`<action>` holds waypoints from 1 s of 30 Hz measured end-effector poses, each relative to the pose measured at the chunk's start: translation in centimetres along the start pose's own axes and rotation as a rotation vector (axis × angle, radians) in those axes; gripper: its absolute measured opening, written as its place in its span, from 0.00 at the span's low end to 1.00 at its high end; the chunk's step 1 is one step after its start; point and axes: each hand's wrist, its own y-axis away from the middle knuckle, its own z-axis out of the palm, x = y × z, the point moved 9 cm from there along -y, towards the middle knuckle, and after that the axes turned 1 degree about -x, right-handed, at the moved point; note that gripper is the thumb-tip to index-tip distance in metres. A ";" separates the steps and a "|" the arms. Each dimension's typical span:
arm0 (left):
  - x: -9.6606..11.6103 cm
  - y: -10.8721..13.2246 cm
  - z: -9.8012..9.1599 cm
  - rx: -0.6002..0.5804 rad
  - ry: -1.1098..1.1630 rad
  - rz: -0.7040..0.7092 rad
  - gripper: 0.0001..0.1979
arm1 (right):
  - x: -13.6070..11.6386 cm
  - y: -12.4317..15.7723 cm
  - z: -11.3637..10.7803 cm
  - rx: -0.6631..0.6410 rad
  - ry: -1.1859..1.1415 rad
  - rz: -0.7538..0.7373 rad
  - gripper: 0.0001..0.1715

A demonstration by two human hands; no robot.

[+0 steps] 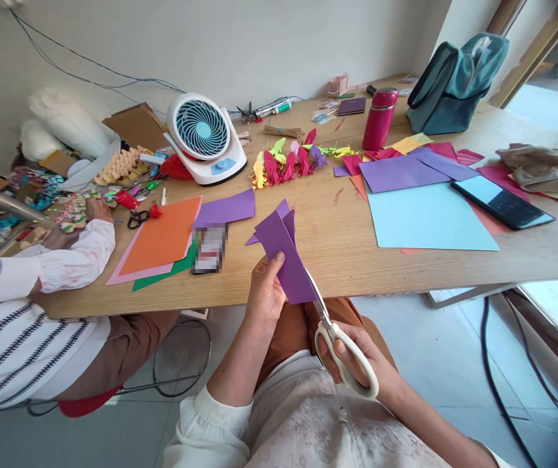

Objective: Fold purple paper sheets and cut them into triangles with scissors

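My left hand (266, 290) pinches a folded purple paper (289, 270) in front of the table's near edge, its thumb on top. White-handled scissors (351, 364) are in my right hand (356, 356), with fingers through the loops. Their blades lie along the right edge of the purple paper, pointing up and to the left; whether they bite into it is hard to tell. More purple paper pieces (283, 209) rest on the table just behind the held one.
Left stand a fan (205, 140), orange sheets (164, 234) and a phone (209, 248); a co-worker's arm (78, 253) reaches in. Right are a light blue sheet (427, 218), a phone (503, 201), a bottle (380, 120) and a bag (456, 88). Folded paper flowers (288, 162) lie behind.
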 end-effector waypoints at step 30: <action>0.2 0.6 0.0 -0.057 -0.080 0.050 0.15 | -0.6 -0.5 0.5 0.005 -0.057 0.042 0.30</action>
